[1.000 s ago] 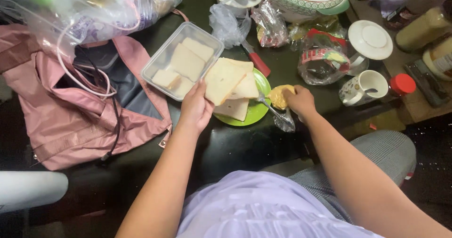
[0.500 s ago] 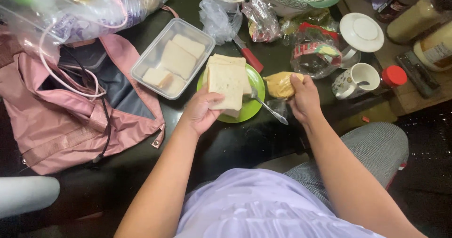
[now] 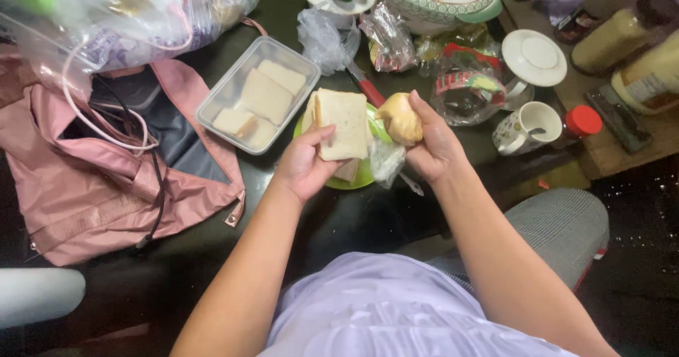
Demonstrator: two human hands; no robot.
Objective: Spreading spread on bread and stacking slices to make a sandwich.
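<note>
Bread slice (image 3: pixel 342 124) in left hand (image 3: pixel 305 165); right hand (image 3: pixel 431 145) grips yellow lump (image 3: pixel 401 119)

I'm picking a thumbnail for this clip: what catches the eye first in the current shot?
At centre, the left hand holds a slice of white bread above a green plate, while the right hand lifts a yellowish lump in clear plastic wrap beside it. To the left, a clear tub of bread slices sits against an open pink bag.
</note>
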